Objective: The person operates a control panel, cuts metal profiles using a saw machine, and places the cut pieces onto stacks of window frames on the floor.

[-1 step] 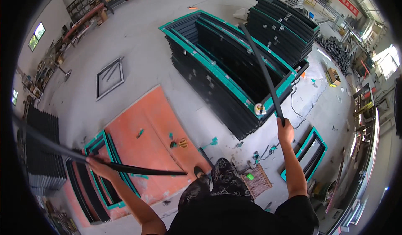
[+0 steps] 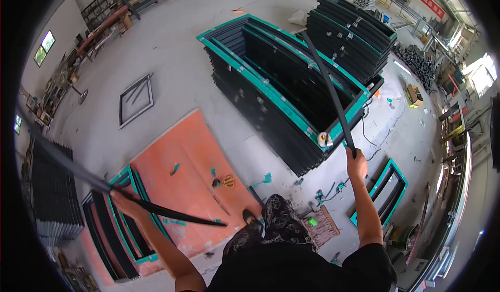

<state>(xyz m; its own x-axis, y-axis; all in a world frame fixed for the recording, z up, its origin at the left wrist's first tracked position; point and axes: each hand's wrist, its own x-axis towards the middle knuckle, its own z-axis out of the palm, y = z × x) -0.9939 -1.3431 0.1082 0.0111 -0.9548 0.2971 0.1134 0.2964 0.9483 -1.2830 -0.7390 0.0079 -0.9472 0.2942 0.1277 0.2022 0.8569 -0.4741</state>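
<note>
My left hand point(image 2: 127, 204) is closed around a long black bar point(image 2: 179, 214), which slants from the far left down to the right over the orange board. Its far part is blurred. My right hand point(image 2: 357, 164) grips the lower end of another straight black bar point(image 2: 329, 90), held tilted upward and away. This second bar crosses in front of a tall stack of black rectangular frames point(image 2: 255, 116) with teal strips on the top rim. A small round white thing point(image 2: 325, 139) sits on the stack's near corner. Beneath my left hand, black and teal frames point(image 2: 136, 234) lie on the board.
The orange board point(image 2: 177, 141) carries a yellow ring-shaped thing point(image 2: 228, 181) and teal scraps. Behind the big stack rises a second frame stack point(image 2: 346, 42). A teal-edged frame point(image 2: 400, 193) lies at right, a grey frame point(image 2: 151, 96) on the floor at left. A dark stack point(image 2: 52, 188) stands far left.
The near end of the left bar has shifted slightly left and down. My right hand and its bar have moved a little right and down. Both hands keep their hold.
</note>
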